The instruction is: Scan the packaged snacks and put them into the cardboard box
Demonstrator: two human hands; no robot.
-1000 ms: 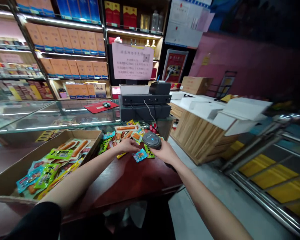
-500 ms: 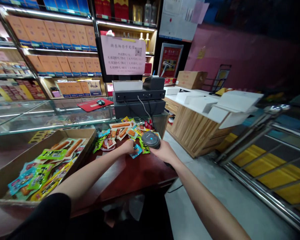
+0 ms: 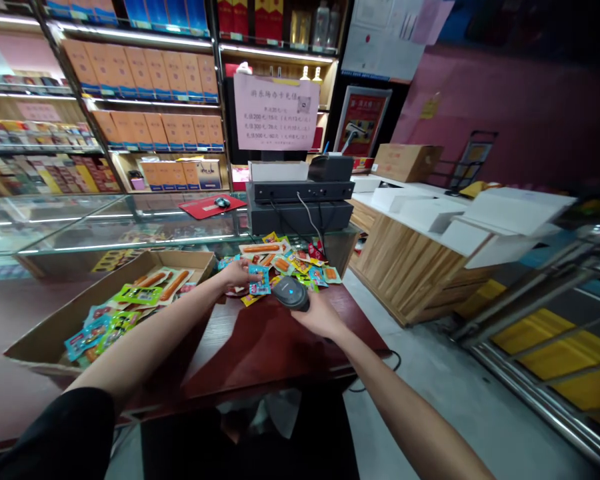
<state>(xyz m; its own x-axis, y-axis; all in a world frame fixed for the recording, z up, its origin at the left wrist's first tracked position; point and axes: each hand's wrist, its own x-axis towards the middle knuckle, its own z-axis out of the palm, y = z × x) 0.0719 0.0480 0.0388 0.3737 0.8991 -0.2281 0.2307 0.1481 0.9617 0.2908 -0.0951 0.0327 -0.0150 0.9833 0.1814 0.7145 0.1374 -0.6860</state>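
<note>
My left hand (image 3: 236, 275) pinches a blue snack packet (image 3: 260, 280) above the near side of a loose pile of packaged sausages (image 3: 283, 264). Close by on the right, my right hand (image 3: 321, 316) is wrapped round the handle of a black barcode scanner (image 3: 290, 293), whose head points toward the packet and shows a small blue light. The pile lies on a dark red table (image 3: 280, 343). Left of it, a cardboard tray (image 3: 45, 335) holds more sausage packets (image 3: 130, 300), partly covered by my left forearm.
Behind the pile stands a dark cash-register unit (image 3: 300, 217) with hanging cables. A glass counter (image 3: 105, 227) carries a red mouse pad (image 3: 205, 208) and a mouse. To the right are a wooden counter (image 3: 405, 260) with white boxes and a metal railing (image 3: 540, 387).
My left hand has moved left with the blue packet, which is now raised and turned toward the scanner. The scanner has shifted left and slightly down. The view has turned a little left.
</note>
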